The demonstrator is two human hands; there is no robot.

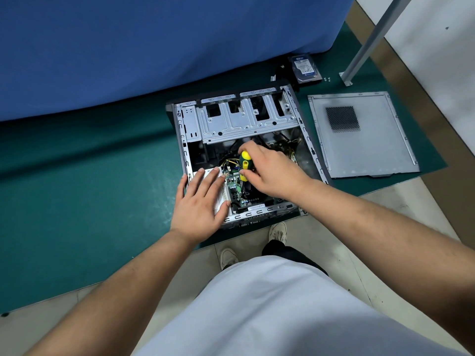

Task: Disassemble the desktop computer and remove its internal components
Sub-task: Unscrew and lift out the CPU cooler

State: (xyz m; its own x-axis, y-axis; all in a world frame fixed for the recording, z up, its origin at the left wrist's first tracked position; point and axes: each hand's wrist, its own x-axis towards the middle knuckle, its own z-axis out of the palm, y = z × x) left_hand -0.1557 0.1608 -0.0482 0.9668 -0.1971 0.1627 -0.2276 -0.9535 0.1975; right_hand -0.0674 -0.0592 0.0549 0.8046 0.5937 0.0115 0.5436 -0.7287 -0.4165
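Note:
An open desktop case (307,134) lies on its side on a green floor mat, its motherboard (235,185) and cables showing inside. My left hand (201,201) rests flat, fingers spread, on the pale power supply (221,199) at the case's near left corner. My right hand (272,173) grips a yellow and dark green screwdriver (245,163), held roughly upright over the middle of the board. The screwdriver's tip is hidden behind my hand and the parts below it.
The removed side panel (359,134) lies flat to the right of the case. A hard drive (305,69) sits behind the case near a blue cloth (154,47). A few small screws (327,79) lie beside a metal post (370,44). My shoes stand at the mat's near edge.

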